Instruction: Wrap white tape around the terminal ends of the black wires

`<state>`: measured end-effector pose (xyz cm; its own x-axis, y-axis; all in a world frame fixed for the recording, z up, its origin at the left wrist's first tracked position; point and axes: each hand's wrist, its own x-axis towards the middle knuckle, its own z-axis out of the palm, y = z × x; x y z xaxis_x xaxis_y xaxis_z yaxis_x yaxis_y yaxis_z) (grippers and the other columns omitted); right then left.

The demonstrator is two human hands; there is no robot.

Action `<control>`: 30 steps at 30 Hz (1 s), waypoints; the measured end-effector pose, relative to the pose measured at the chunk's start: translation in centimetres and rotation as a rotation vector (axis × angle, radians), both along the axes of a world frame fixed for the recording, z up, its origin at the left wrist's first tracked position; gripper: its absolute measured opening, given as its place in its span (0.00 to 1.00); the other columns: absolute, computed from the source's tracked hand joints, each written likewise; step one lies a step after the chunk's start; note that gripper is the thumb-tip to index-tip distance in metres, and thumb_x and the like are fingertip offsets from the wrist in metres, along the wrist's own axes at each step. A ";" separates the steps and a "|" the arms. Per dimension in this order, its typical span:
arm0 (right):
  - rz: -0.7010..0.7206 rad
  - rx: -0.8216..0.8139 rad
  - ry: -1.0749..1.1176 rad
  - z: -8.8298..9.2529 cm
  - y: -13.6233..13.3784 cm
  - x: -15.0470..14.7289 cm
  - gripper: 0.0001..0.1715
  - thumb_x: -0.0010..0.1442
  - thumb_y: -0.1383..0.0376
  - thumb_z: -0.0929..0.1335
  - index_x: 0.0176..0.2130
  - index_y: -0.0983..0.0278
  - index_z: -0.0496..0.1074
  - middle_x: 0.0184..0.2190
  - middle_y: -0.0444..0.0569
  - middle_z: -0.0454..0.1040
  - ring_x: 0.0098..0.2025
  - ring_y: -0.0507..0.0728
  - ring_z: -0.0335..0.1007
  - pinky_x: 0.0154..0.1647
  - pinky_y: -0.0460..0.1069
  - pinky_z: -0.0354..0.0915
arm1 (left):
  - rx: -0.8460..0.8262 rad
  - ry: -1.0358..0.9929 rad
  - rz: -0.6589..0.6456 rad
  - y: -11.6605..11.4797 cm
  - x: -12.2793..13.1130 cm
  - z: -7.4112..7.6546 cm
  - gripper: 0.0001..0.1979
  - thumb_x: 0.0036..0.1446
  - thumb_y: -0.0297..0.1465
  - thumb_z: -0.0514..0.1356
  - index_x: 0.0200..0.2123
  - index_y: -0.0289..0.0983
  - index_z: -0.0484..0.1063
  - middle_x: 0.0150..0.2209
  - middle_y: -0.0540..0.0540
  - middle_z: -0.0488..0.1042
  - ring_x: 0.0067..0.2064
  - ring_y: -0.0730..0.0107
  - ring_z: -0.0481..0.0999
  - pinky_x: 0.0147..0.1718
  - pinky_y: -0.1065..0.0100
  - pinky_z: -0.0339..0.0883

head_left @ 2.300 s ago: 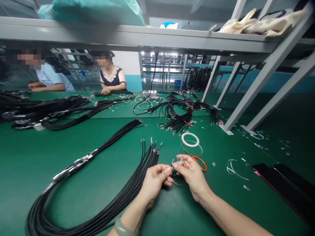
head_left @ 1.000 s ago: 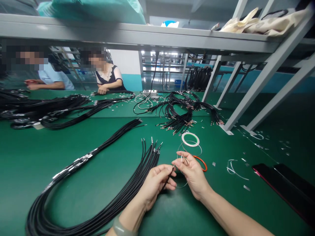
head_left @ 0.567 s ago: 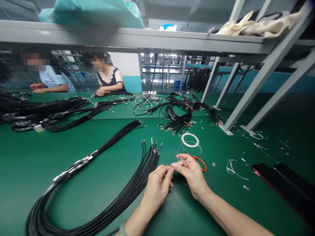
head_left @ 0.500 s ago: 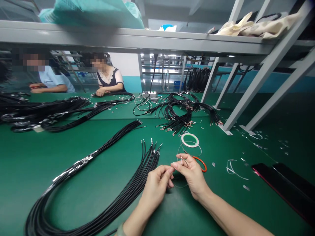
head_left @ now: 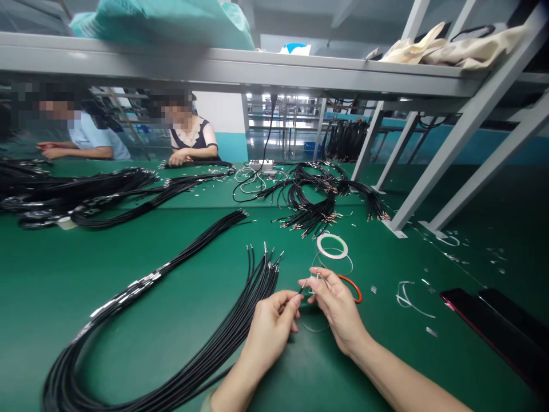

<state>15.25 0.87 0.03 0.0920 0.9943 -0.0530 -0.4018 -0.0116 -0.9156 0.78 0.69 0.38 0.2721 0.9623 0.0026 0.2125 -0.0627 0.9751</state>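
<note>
My left hand (head_left: 271, 326) pinches a thin black wire (head_left: 288, 301) with a metal tip near my right hand. My right hand (head_left: 338, 303) is pinching a thin pale strand (head_left: 315, 328) that loops below the fingers, with a small shiny piece (head_left: 315, 281) at its top. Left of my hands lies a long bundle of black wires (head_left: 257, 292) with metal-tipped ends. A roll of white tape with a green core (head_left: 332, 246) and an orange ring (head_left: 354, 289) lie just beyond my right hand.
A second bundle (head_left: 141, 269) and tangled black wires (head_left: 309, 200) cover the green bench. Two co-workers (head_left: 189, 137) (head_left: 86, 137) sit across it under a grey shelf (head_left: 214, 64). White scraps (head_left: 412, 303) and dark flat objects (head_left: 484, 320) lie to the right.
My hands have parted slightly, leaving the wire tip visible between them. The left co-worker's hand has shifted left.
</note>
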 end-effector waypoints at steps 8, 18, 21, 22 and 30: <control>0.039 0.059 -0.025 -0.2 0.2 0.0 0.25 0.50 0.63 0.75 0.45 0.62 0.66 0.26 0.43 0.77 0.31 0.53 0.72 0.40 0.49 0.65 | -0.118 -0.186 -0.055 0.4 0.0 -0.5 0.16 0.58 0.40 0.57 0.28 0.33 0.72 0.19 0.52 0.70 0.16 0.79 0.66 0.18 0.77 0.57; 0.099 -0.025 0.039 1.6 -0.4 0.4 0.18 0.60 0.55 0.67 0.46 0.61 0.69 0.35 0.47 0.79 0.12 0.42 0.47 0.31 0.48 0.66 | -0.329 -0.413 -0.187 0.7 -0.5 0.1 0.16 0.57 0.40 0.58 0.33 0.31 0.75 0.18 0.52 0.70 0.13 0.83 0.64 0.14 0.79 0.52; 0.123 -0.003 0.051 1.3 -0.5 0.1 0.20 0.57 0.57 0.70 0.48 0.61 0.67 0.33 0.47 0.78 0.20 0.48 0.65 0.35 0.48 0.65 | -0.336 -0.416 -0.195 0.5 -0.6 0.2 0.16 0.58 0.40 0.57 0.34 0.31 0.75 0.17 0.52 0.70 0.13 0.83 0.63 0.15 0.78 0.52; 0.120 0.017 0.042 1.1 -0.5 0.0 0.21 0.56 0.59 0.71 0.48 0.61 0.66 0.32 0.46 0.78 0.25 0.50 0.69 0.37 0.48 0.65 | -0.331 -0.414 -0.196 0.5 -0.6 0.2 0.16 0.58 0.40 0.57 0.35 0.31 0.75 0.17 0.52 0.69 0.13 0.83 0.63 0.15 0.78 0.52; 0.121 0.075 -0.099 0.9 0.2 0.8 0.26 0.55 0.60 0.72 0.50 0.62 0.64 0.29 0.46 0.77 0.29 0.54 0.71 0.38 0.52 0.66 | -0.261 -0.261 -0.158 0.9 -0.5 0.4 0.17 0.56 0.41 0.58 0.35 0.32 0.75 0.22 0.50 0.72 0.18 0.78 0.67 0.20 0.75 0.58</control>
